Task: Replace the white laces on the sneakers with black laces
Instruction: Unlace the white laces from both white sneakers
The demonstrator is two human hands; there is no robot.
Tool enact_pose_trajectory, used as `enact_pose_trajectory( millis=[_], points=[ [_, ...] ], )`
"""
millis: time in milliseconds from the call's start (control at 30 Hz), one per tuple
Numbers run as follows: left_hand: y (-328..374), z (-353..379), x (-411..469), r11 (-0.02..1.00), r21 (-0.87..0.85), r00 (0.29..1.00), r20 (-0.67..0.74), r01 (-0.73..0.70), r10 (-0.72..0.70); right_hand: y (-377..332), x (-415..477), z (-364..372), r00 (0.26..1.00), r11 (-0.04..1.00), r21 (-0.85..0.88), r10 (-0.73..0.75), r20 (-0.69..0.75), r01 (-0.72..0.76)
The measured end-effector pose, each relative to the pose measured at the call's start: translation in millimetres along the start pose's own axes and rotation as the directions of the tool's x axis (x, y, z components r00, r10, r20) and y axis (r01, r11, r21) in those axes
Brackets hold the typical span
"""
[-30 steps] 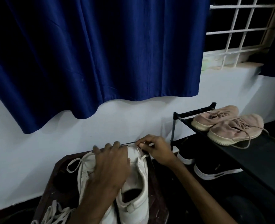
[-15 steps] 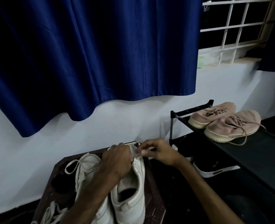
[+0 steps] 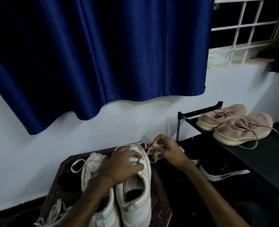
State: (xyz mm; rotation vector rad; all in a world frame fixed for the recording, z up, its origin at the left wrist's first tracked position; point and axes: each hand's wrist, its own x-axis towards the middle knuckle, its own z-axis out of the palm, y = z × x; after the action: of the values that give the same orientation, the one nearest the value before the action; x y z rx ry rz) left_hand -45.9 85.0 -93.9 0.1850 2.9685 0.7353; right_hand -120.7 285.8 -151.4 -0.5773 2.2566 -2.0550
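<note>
Two white sneakers stand side by side at six o'clock in the view, toes pointing to twelve, on a dark wooden table (image 3: 158, 190). The right sneaker (image 3: 135, 199) is off-white with smooth panels, its mouth gaping dark. A white lace (image 3: 149, 150) rises from its toe-end eyelets toward one o'clock. The left sneaker (image 3: 92, 172), touching it at nine o'clock, has a lace loop hanging off its front. A loose lace (image 3: 53, 213) lies tangled at the table's seven o'clock corner. A dark bundle (image 3: 66, 184) sits beside the left sneaker; what it is cannot be told.

The table's far edge lies close to the white wall (image 3: 37, 153). At three o'clock the table runs just beside a black shoe rack (image 3: 253, 154), which carries pink sneakers (image 3: 233, 126) on top and a black sneaker (image 3: 220, 172) below. A blue curtain (image 3: 102, 54) hangs above, its hem well clear of the hands. Open room lies above the shoes, toward twelve.

The left hand (image 3: 122, 166) rests on the right sneaker's forepart, its fingers curled over the tongue and its thumb lying along the eyelet edge, gripping the shoe. The right hand (image 3: 166, 149), at one o'clock from the toe, pinches the white lace between thumb and forefinger; the other fingers are folded in.
</note>
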Motion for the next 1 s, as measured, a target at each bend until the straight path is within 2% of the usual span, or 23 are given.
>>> enact_pose_trajectory(
  millis=[100, 200, 300, 400, 467, 533, 567, 600, 633, 700, 767, 900, 1000],
  points=[
    [-4, -2, -2, 0.998, -0.057, 0.999, -0.035, 0.007, -0.009, -3, -2, 11, 0.987, 0.994, -0.099, -0.037, 0.157, 0.053],
    [0, -1, -2, 1.0, -0.014, 1.0, 0.004, 0.028, -0.028, -10, -7, 8, 0.973, 0.99, -0.12, -0.049, 0.224, 0.077],
    [2, -4, -5, 0.996, -0.07, 0.998, 0.043, 0.055, -0.052, -13, -9, 11, 0.967, 0.953, -0.264, -0.087, 0.238, 0.151],
    [2, -5, -8, 0.995, -0.058, 0.996, 0.034, 0.085, -0.083, -15, -9, 14, 0.979, 0.907, -0.38, -0.134, 0.152, 0.183],
    [2, -7, -10, 0.995, -0.03, 0.995, 0.027, 0.099, -0.099, -13, -7, 11, 0.981, 0.893, -0.409, -0.193, 0.022, 0.185],
    [2, -7, -11, 0.994, -0.035, 0.995, 0.016, 0.102, -0.102, -9, -4, 3, 0.96, 0.925, -0.364, -0.196, -0.201, 0.112],
    [1, -7, -11, 0.994, -0.043, 0.995, 0.007, 0.1, -0.1, -8, -3, 0, 0.947, 0.944, -0.318, -0.172, -0.27, 0.081],
    [2, -7, -11, 0.994, -0.049, 0.995, 0.001, 0.099, -0.099, -9, -4, 0, 0.95, 0.955, -0.287, -0.154, -0.272, 0.073],
    [1, -7, -11, 0.993, -0.061, 0.995, -0.004, 0.1, -0.101, -10, -5, 1, 0.967, 0.954, -0.286, -0.152, -0.204, 0.089],
    [-1, -6, -11, 0.989, -0.102, 0.994, -0.011, 0.104, -0.106, -14, -8, 9, 0.988, 0.929, -0.339, -0.15, 0.025, 0.15],
    [-5, -5, -11, 0.98, -0.169, 0.994, -0.02, 0.104, -0.109, -15, -10, 15, 0.969, 0.89, -0.397, -0.16, 0.189, 0.225],
    [-6, -6, -14, 0.953, -0.281, 0.992, -0.027, 0.111, -0.123, -18, -14, 16, 0.958, 0.908, -0.333, -0.19, 0.213, 0.255],
    [-7, -12, -24, 0.975, -0.219, 0.991, -0.111, 0.046, -0.072, -18, -15, 20, 0.955, 0.906, -0.32, -0.22, 0.199, 0.276]
  ],
)
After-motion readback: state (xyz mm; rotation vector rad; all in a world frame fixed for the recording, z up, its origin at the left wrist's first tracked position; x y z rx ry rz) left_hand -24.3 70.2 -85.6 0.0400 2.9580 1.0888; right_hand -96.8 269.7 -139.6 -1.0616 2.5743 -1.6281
